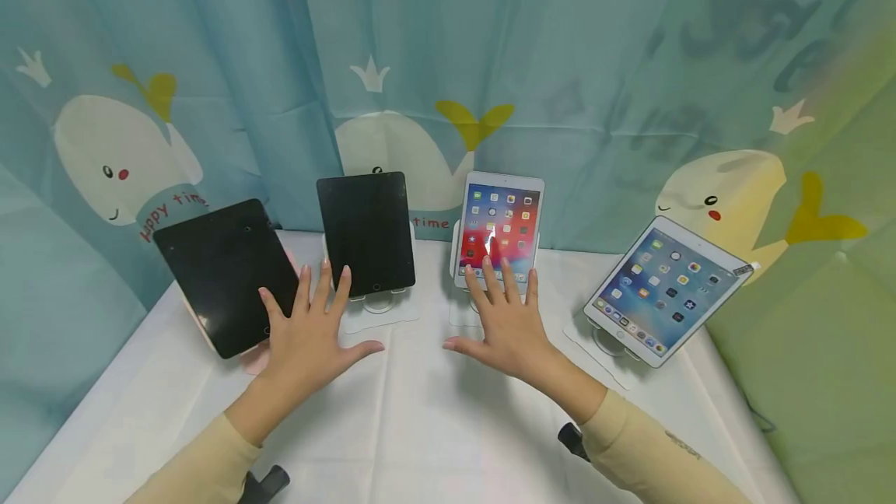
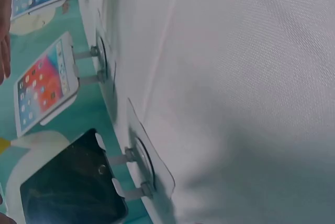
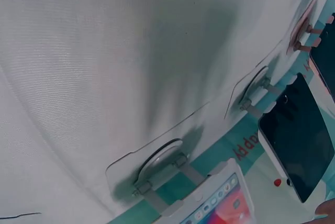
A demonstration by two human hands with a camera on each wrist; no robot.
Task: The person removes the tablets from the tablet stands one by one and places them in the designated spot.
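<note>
My left hand (image 1: 308, 342) hovers over the white table with its fingers spread and holds nothing. Its fingertips overlap the lower edges of two dark-screened tablets, a black one at the far left (image 1: 222, 280) and another black one (image 1: 367, 228) beside it; contact cannot be told. My right hand (image 1: 509, 329), also spread and holding nothing, reaches toward a white tablet (image 1: 501, 216) with a lit red-and-blue home screen. Its fingertips cover the bottom of that screen, and touching is unclear. Farther right, a second lit white tablet (image 1: 665, 292) leans at an angle.
Each tablet sits on a stand; a grey stand (image 2: 141, 161) has a round hinge and flat base, and the far-left stand (image 3: 301, 33) is pink. A white cloth (image 1: 420, 426) covers the table. Behind hangs a blue-green curtain (image 1: 560, 37) with whale prints. Black wrist mounts show below both sleeves.
</note>
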